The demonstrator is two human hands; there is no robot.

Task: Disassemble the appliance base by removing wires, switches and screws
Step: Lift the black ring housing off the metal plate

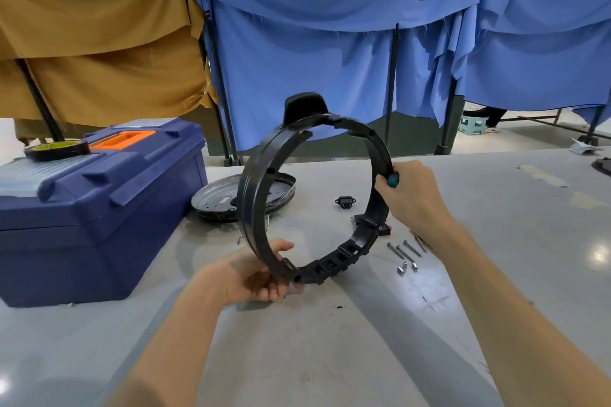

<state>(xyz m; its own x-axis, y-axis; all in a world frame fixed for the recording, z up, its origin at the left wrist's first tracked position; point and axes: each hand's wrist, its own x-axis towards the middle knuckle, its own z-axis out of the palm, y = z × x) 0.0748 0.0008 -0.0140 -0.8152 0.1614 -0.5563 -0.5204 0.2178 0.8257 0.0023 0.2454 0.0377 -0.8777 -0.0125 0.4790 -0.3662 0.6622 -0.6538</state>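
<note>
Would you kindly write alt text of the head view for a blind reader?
A left hand holds a black ring upright over a grey table; the right hand grips a teal-handled tool at its rim. Screws lie nearby.

Grey table (330, 357) in front of me | 9 o'clock: blue toolbox (99, 225) stands on it | 11 o'clock: round metal pan (215, 201) lies just beside the toolbox | 12 o'clock: small black socket part (345, 201) | 2 o'clock: loose bolts (405, 251) with short metal standoffs (404, 269) just beside them
</note>
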